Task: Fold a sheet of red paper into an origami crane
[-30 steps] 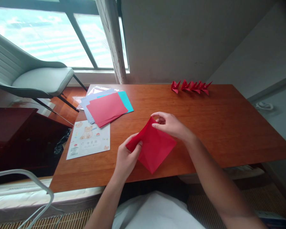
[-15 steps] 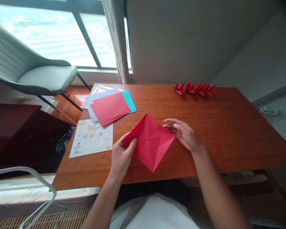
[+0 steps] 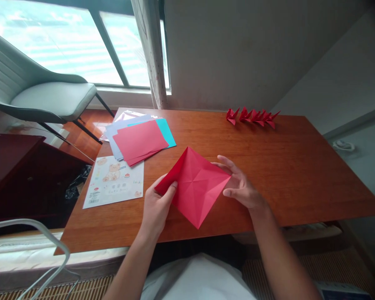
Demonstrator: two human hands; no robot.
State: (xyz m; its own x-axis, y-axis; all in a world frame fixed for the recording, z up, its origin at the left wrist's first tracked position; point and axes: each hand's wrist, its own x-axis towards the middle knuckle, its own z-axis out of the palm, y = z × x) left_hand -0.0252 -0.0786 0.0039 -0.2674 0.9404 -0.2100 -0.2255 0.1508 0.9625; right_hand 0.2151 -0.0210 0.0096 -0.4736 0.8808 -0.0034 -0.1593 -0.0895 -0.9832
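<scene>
A creased red paper square (image 3: 193, 185) is held like a diamond just above the wooden table (image 3: 300, 166). My left hand (image 3: 156, 208) pinches its left corner, thumb on top. At the paper's right corner is my right hand (image 3: 242, 187), fingers spread out, some of them behind the sheet and propping it up. Fold lines cross at the sheet's middle.
A stack of coloured sheets (image 3: 140, 139), red on top with blue and grey beneath, lies at the table's left. A printed bear sheet (image 3: 114, 181) sits in front of it. Several folded red paper cranes (image 3: 251, 116) line the far edge. A grey chair (image 3: 46, 96) stands by the window.
The red paper was partly folded, with my right hand pinching its top corner. It now lies opened out as a full diamond, and my right hand has moved to its right corner with fingers spread.
</scene>
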